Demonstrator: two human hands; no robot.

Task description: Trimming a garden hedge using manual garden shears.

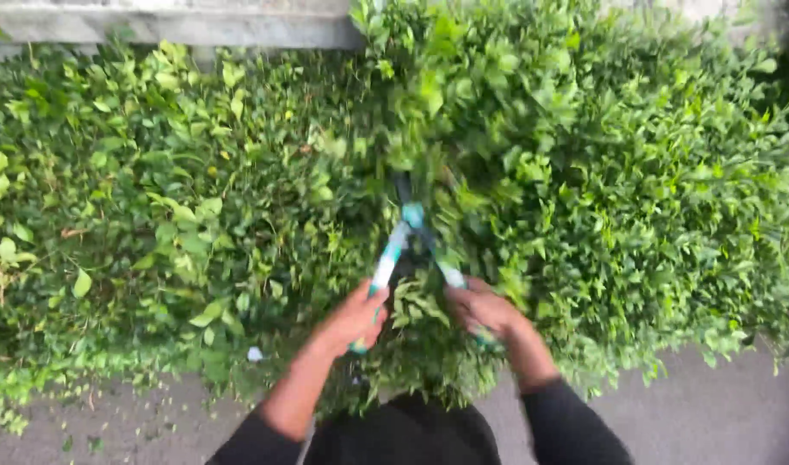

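Your left hand [355,319] is wrapped tight around the left handle of the long hedge shears with teal-and-white handles and dark blades [409,226], and your right hand [480,308] is clenched the same way on the right handle. The two handles spread apart toward your hands and meet at the teal pivot just above and between them. Beyond the pivot, the dark blades run up and away from your grip into the dense green leafy hedge [584,172], where motion blur hides whether they are apart or together. The hedge fills the view on both sides of your hands. Below your wrists lies grey paved ground [704,413] with scattered leaf clippings. Past the hedge, far above your grip, runs a pale concrete ledge [170,26].
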